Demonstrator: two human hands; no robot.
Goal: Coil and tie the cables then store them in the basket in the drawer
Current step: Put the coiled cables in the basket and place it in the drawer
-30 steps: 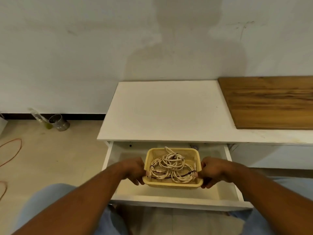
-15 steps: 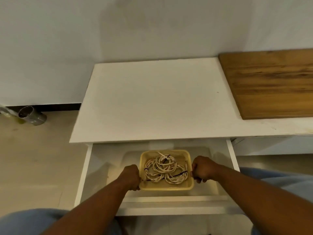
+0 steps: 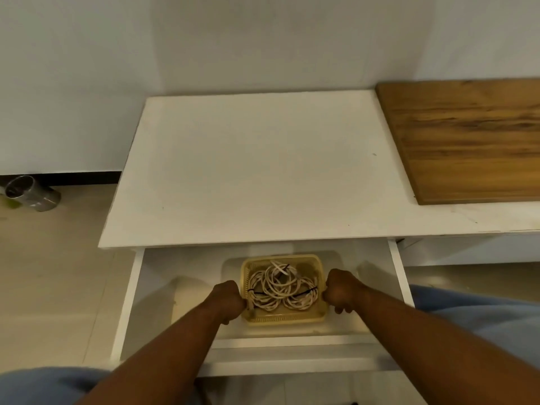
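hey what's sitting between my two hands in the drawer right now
In the head view, the yellow basket sits between your left hand and right hand, each gripping one side. Inside it lie the coiled white cables, bound with black ties.

basket [image 3: 285, 317]: yellow plastic mesh | cabinet top [image 3: 263, 171]: matt white | board [image 3: 467, 141]: wood grain | can [image 3: 30, 193]: shiny metal

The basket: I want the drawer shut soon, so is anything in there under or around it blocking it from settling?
Nothing visible does. The basket, held by the left hand and right hand, sits over bare drawer floor; underneath is hidden.
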